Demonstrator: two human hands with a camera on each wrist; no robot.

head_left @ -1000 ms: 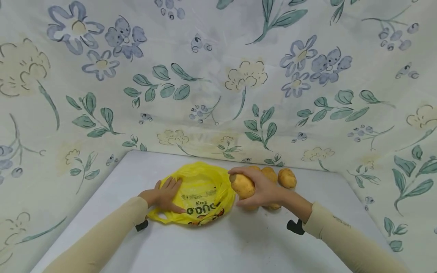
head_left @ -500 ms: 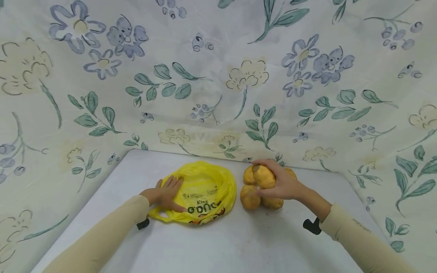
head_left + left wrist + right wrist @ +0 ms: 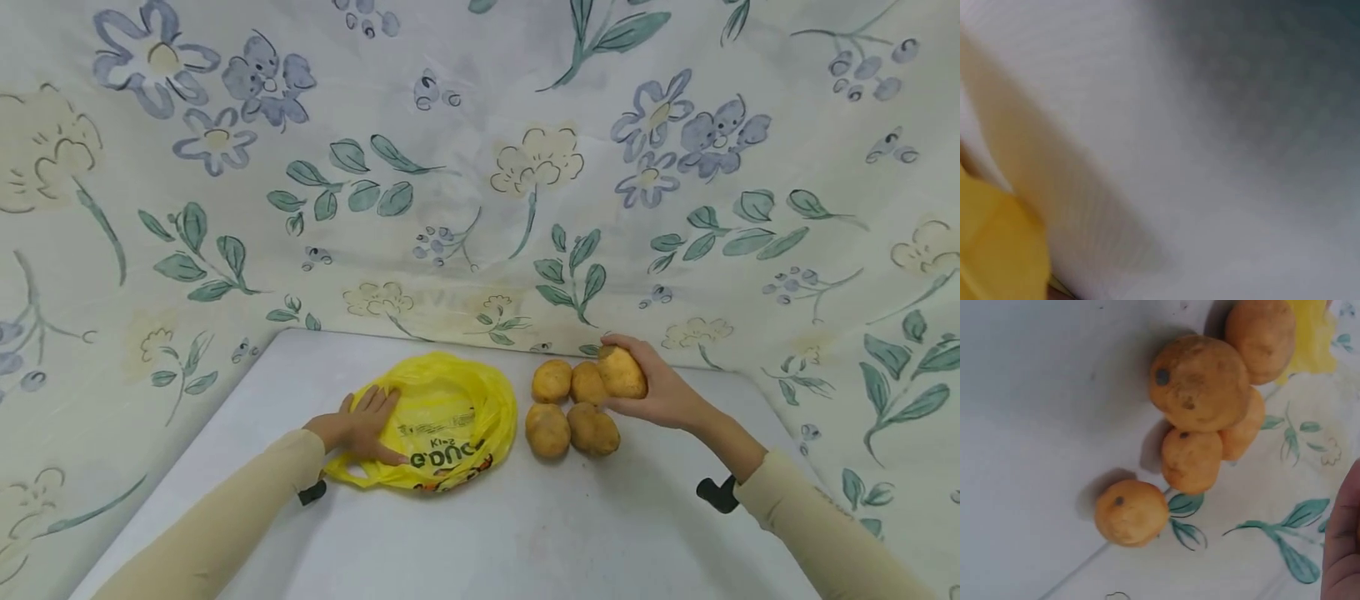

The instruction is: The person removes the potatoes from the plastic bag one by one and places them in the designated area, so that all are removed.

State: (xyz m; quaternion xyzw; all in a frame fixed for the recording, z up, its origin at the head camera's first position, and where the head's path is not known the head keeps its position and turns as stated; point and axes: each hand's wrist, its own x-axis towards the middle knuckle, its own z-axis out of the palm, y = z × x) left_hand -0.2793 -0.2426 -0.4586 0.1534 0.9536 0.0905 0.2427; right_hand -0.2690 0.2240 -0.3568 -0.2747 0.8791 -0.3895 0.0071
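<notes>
A yellow plastic bag with dark printing lies on the table. My left hand rests on its left side, fingers spread. The left wrist view catches only a corner of the bag. Above the table at the right, my right hand grips a potato between thumb and fingers. Several more potatoes sit close together just left of it, including one at the front. In the right wrist view another potato stands a little apart; the head view hides it behind the right hand.
The white table meets a flower-printed cloth along its back edge, and the cloth also rises at both sides. A narrow strip of table separates the bag from the potatoes.
My right hand has carried its potato rightward from beside the bag, across the other potatoes to their right end, uncovering those at the left. The left hand has stayed on the bag.
</notes>
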